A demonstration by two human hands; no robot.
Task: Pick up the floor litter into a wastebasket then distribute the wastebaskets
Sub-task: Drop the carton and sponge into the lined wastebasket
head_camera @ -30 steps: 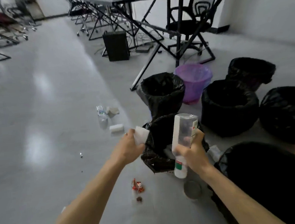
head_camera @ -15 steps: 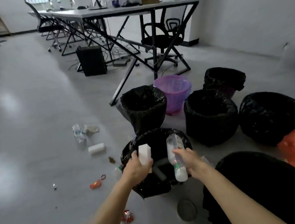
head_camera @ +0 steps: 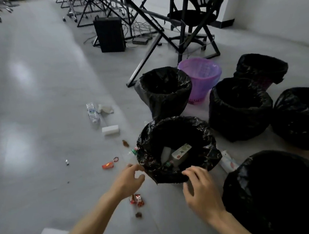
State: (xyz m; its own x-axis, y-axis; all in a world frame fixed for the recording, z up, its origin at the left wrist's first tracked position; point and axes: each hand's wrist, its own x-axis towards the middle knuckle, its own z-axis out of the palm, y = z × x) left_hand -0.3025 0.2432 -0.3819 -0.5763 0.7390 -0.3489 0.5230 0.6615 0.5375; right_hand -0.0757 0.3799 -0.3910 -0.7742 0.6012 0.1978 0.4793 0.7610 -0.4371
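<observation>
Grey floor [head_camera: 38, 107] carries scattered litter beside the lined wastebasket [head_camera: 179, 170]; both hands, left hand [head_camera: 126, 181] and right hand [head_camera: 200, 192], hover empty, fingers apart, by its near rim, ready for more.

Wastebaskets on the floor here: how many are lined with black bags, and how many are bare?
Black-bagged wastebaskets: 6
Bare purple wastebasket: 1
Total: 7
</observation>
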